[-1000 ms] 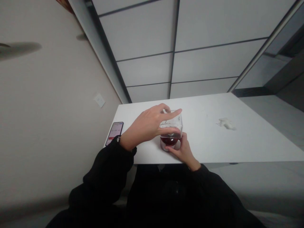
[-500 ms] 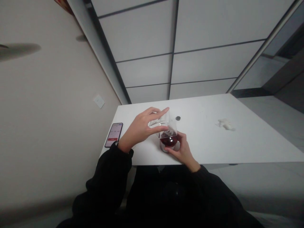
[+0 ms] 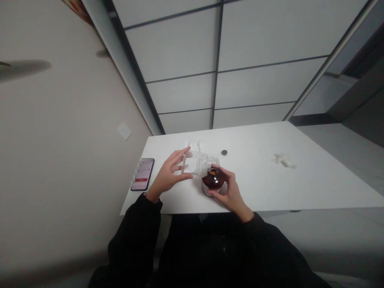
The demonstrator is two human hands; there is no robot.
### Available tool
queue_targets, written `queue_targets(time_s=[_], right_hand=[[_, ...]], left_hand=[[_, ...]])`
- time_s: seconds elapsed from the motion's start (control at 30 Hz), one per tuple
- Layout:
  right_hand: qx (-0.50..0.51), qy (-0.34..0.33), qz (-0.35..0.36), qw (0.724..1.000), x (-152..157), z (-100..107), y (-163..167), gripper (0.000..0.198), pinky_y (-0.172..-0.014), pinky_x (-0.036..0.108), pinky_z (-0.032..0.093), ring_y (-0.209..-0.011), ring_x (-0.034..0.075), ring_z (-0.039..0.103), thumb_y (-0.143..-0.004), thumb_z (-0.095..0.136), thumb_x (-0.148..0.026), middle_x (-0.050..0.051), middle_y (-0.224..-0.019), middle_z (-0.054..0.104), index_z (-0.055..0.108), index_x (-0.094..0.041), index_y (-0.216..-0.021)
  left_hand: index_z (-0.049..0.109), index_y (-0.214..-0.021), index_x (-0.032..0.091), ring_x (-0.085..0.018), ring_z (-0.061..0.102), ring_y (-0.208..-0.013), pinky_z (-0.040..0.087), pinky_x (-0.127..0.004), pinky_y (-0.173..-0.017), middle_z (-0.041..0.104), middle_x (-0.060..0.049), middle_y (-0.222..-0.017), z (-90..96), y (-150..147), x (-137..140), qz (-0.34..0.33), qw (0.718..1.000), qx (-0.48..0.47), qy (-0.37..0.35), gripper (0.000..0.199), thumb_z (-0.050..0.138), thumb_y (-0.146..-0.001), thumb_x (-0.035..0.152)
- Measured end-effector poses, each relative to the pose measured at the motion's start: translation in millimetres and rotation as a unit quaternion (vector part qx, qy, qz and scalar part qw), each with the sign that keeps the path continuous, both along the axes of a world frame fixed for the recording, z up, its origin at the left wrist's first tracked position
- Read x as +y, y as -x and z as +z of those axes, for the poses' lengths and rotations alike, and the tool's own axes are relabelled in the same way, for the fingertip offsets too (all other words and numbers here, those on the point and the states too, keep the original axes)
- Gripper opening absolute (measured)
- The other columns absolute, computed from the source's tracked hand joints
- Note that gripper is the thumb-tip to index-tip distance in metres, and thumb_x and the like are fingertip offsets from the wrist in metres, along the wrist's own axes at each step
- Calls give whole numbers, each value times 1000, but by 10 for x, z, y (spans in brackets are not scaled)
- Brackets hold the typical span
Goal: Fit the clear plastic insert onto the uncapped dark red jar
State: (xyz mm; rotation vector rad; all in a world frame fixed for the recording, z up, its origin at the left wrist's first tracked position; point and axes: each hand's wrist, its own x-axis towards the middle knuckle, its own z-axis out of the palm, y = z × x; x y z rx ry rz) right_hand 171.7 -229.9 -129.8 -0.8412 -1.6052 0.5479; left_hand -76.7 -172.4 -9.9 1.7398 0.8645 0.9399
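My left hand grips a clear plastic box between thumb and fingers, at the upper left of the bottle. Wrapped around the side of a dark reddish-brown glass bottle is my right hand. The bottle stands upright near the table's front edge, its round mouth uncovered, with a pale label low on its side. Part of the clear plastic reaches behind the bottle's mouth; whether the two touch I cannot tell. A small grey disc, like a cap, lies on the table beyond the bottle.
On the white table, a phone lies at the left and a crumpled white tissue at the right. A small clear item sits behind the box. A wall with a socket borders the left side.
My left hand has moved left and slightly down with the clear box, away from over the bottle. The bottle's mouth now shows. My right hand keeps its hold on the bottle.
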Motion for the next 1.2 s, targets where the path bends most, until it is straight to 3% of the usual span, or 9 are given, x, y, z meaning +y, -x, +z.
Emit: queue_targets(time_s=[0.17, 0.83, 0.97, 1.1, 1.2], right_hand=[[-9, 17, -3, 1000, -2, 12, -8, 88, -116, 60, 55, -144, 36, 61, -88, 86, -43, 21, -156, 58, 34, -28, -157], [-15, 26, -13, 999, 0, -15, -4, 90, -114, 61, 57, -140, 38, 64, -86, 87, -45, 21, -155, 57, 35, -27, -158], [-17, 43, -25, 999, 4, -41, -11, 93, -116, 62, 55, -140, 39, 63, -82, 90, -46, 20, -152, 59, 38, -26, -157], [-15, 50, -33, 998, 9, -101, -21, 94, -117, 64, 53, -141, 39, 62, -81, 90, -50, 20, -150, 60, 39, -26, -156], [-8, 61, -32, 998, -2, -124, -26, 92, -116, 64, 53, -140, 39, 62, -82, 89, -51, 21, -151, 58, 38, -27, -156]], left_hand=[[58, -153, 33, -35, 54, -145, 58, -48, -111, 50, -12, -154, 145, 8, -24, -12, 1000, 8, -9, 88, 95, -75, 52], [51, -158, 42, -29, 58, -137, 62, -45, -105, 55, -9, -148, 358, -39, 13, -62, 992, 82, -78, 88, 91, -81, 50], [46, -160, 43, -28, 59, -135, 61, -47, -106, 58, -9, -146, 479, -71, -2, -72, 979, 139, -132, 87, 87, -85, 53], [46, -162, 39, -29, 58, -137, 50, -53, -119, 60, -11, -147, 669, -122, 3, -99, 950, 196, -221, 85, 83, -88, 54], [47, -162, 35, -29, 59, -137, 47, -51, -121, 61, -11, -146, 809, -183, 9, -120, 931, 234, -251, 81, 81, -90, 51]])
